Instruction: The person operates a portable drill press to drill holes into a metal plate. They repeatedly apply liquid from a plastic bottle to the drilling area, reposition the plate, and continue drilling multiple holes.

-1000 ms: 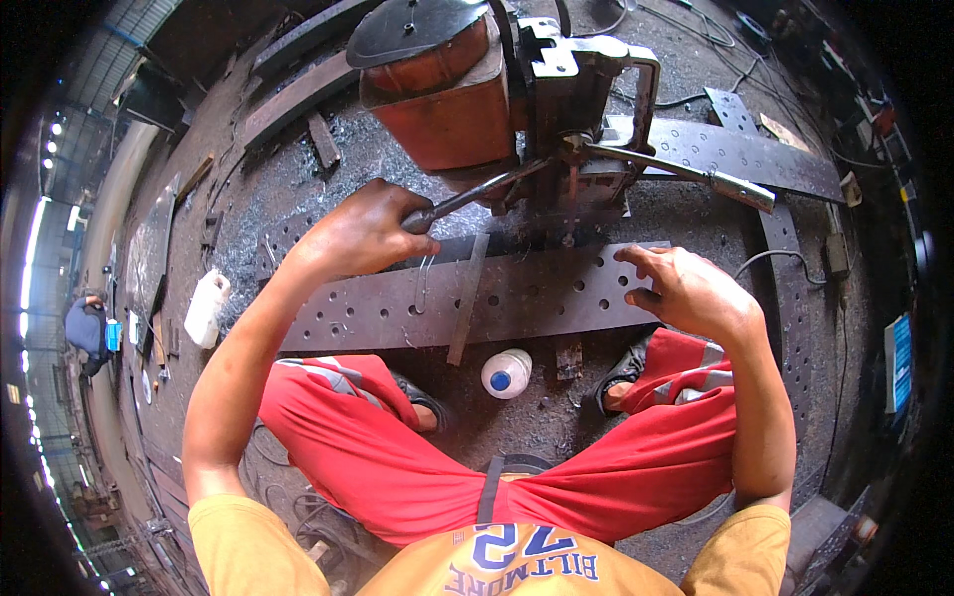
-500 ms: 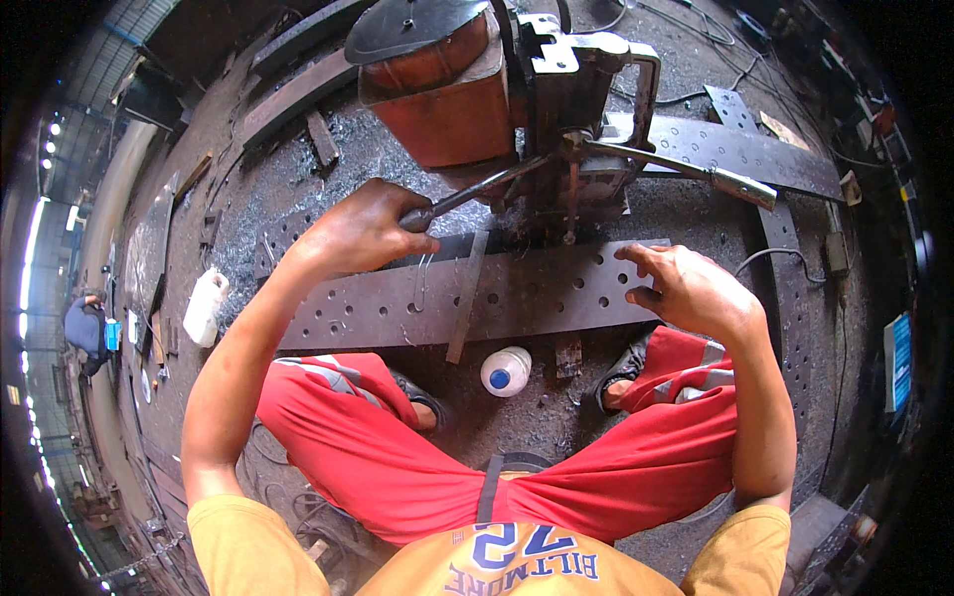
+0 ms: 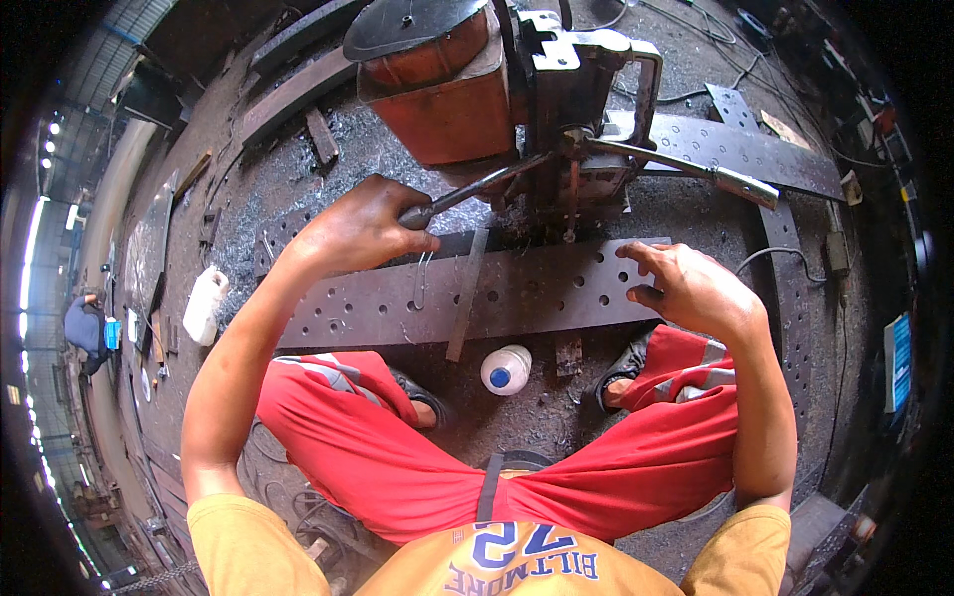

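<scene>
My left hand is closed around the dark grip of a feed lever on an orange and black drill press. A second lever reaches out to the right with nobody holding it. Below the machine's spindle, a thin drill bit points down at a long steel plate with rows of round holes. My right hand is open, its fingers bent and apart, over the plate's right end; whether it touches the metal I cannot tell. A narrow flat bar lies across the plate.
A white bottle with a blue cap stands between my feet. To the left is a white jug. Metal shavings cover the floor around the machine. More drilled plates and cables lie right. Another person is far left.
Almost nothing differs. Both hands keep their places, and the levers look the same.
</scene>
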